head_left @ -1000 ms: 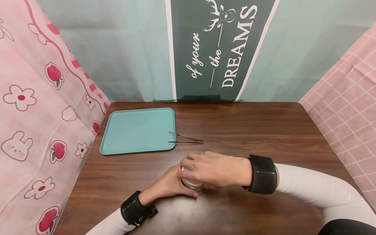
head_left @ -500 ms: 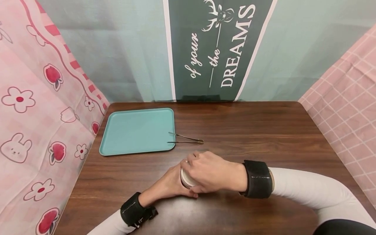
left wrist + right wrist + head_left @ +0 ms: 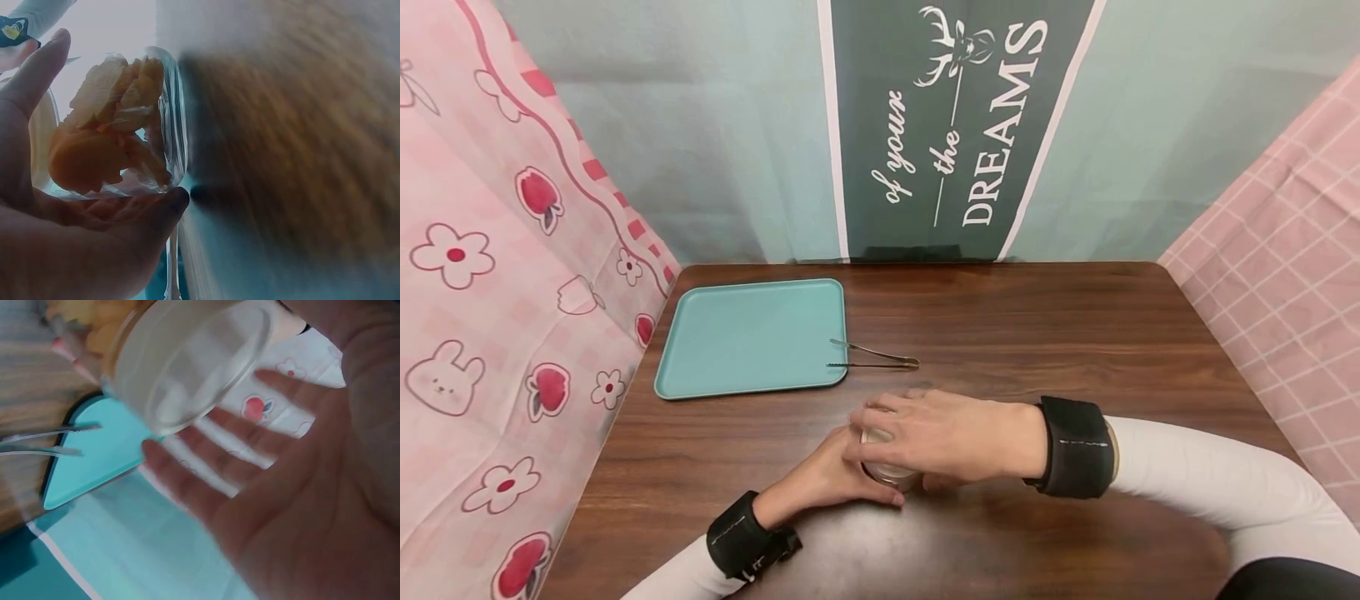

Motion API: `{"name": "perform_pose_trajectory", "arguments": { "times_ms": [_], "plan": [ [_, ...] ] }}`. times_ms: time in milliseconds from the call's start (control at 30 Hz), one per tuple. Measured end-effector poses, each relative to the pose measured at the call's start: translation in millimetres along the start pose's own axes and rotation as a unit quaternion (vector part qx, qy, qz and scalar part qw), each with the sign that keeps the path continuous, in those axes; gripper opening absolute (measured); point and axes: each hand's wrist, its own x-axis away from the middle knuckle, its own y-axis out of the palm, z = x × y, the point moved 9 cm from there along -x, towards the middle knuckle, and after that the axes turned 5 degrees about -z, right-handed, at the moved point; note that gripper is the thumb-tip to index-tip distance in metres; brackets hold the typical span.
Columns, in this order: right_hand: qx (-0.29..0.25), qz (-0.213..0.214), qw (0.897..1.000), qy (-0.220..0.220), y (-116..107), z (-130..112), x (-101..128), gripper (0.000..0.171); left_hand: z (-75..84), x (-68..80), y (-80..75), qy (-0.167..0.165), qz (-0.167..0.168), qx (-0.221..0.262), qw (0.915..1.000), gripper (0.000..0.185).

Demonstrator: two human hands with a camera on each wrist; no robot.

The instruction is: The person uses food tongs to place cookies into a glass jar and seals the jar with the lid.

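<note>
The left hand (image 3: 831, 475) curls round a small clear glass jar of orange pieces with a white lid (image 3: 886, 467), standing on the dark wooden counter (image 3: 1037, 333). The right hand (image 3: 936, 433) hovers with straightened fingers over the lid, near the metal tweezers (image 3: 874, 358) and teal tray (image 3: 752, 337).

A dark wooden bench (image 3: 1037, 333) carries a teal tray (image 3: 752, 337), metal tweezers (image 3: 874, 358) and a glass jar (image 3: 889, 471).

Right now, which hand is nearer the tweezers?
Right. The right hand lies over the jar, just below the tweezers; the left hand grips the jar's side, farther from them.
</note>
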Motion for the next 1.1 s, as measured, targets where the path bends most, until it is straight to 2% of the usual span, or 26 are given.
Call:
{"name": "perform_pose_trajectory", "arguments": {
  "times_ms": [67, 200, 433, 667, 1100],
  "plan": [
    [0.02, 0.008, 1.0, -0.023, -0.4, -1.4, 0.4, 0.07, -0.3, -0.4, -1.2, 0.002, -0.001, -0.017, 0.9999, 0.111],
    [0.03, 0.018, 0.999, -0.027, -0.9, 0.2, -2.8, 0.059, -1.0, -1.5, -1.6, 0.008, -0.004, -0.021, 0.9997, 0.105],
    [-0.003, 0.001, 1.0, -0.003, 0.4, 2.8, -9.3, 0.063, -2.8, -0.3, 0.9, 0.003, -0.003, 0.009, 1.0, 0.099],
    [-0.007, 0.007, 1.0, 0.003, -1.8, 0.6, -9.6, 0.059, -0.6, 2.9, -0.9, 0.0, 0.009, 0.011, 0.9999, 0.097],
    [0.006, 0.047, 0.999, 0.0, 2.1, -1.3, -1.3, 0.073, -4.5, 7.8, -2.4, -0.005, 0.008, 0.005, 0.9999, 0.113]
  ]
}}
